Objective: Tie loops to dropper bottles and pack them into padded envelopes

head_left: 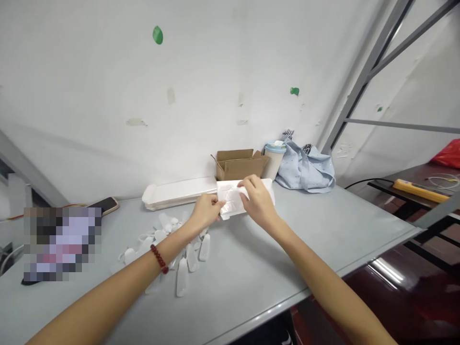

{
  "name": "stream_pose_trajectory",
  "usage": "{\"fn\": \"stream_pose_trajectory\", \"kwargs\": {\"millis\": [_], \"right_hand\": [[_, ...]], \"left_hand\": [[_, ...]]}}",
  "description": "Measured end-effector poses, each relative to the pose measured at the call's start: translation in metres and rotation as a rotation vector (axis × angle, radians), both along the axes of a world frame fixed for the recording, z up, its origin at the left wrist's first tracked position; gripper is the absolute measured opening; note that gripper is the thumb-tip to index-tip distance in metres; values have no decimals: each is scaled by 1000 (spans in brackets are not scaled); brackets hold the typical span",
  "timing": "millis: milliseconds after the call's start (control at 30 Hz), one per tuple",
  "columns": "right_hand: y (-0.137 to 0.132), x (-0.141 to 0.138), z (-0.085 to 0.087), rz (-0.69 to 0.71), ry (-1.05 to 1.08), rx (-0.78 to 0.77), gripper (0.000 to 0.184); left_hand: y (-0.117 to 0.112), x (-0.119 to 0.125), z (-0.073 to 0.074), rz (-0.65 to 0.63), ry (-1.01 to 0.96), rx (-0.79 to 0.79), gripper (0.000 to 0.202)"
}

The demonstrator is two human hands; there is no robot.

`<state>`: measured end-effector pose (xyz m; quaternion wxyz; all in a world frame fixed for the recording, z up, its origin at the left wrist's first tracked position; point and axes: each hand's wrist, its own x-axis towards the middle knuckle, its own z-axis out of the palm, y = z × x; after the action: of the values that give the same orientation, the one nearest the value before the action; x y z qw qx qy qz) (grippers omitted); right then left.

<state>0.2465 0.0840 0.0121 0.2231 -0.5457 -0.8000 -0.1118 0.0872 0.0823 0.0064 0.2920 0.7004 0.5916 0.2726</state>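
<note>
Above the table's middle, a small white carton (270,187) is held at a tilt. My left hand (207,211) is closed on its left end, thumb on top. My right hand (259,201) reaches over the carton with fingers curled in a pinch on a shiny clear plastic bag (232,200) lying against it; the fingertips are partly hidden, and what the bag contains I cannot make out. Left of the carton, just behind my left hand, lies a stack of flat white cartons (183,189). A pile of small white pieces in clear bags (182,275) spreads beside my left forearm.
Against the wall stand an open brown cardboard box (239,167), a lidded cup (275,160) and a light blue cloth bag (305,167). A phone (108,205) and a blurred-out object (64,244) lie at left. Metal frame posts (359,86) rise at the right.
</note>
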Motion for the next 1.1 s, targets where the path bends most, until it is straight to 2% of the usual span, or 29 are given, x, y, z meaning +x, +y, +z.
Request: {"fn": "stream_pose_trajectory", "kwargs": {"millis": [67,100,233,333,500,600,700,867,967,1033,1100], "right_hand": [[4,3,-1,-57,-147,-258,23],[5,3,-3,-55,-201,-339,22],[8,0,-12,-14,-292,-443,30],[9,-4,-17,0,-311,-460,32],[11,-4,-19,31,-305,-462,32],[9,-3,-17,36,-303,-467,33],[8,-3,-17,40,-302,-468,34],[9,-3,-18,52,-286,-445,31],[9,-3,-16,52,-249,-378,30],[9,-4,-17,62,-186,-262,40],[8,-8,-21,131,-101,-66,51]], "left_hand": [[10,9,-8,6,12,-125,27],[14,11,-12,4,30,-178,24],[26,6,-21,-11,169,-269,19],[37,-11,-17,19,328,-179,22],[53,-54,-4,161,622,129,23],[57,-75,-1,176,741,199,24],[59,-86,-1,156,812,235,25],[63,-88,1,-16,940,349,26],[55,-81,5,-90,1006,457,25],[41,-73,9,-113,1032,554,23],[20,-63,10,-143,1046,656,23]]}}
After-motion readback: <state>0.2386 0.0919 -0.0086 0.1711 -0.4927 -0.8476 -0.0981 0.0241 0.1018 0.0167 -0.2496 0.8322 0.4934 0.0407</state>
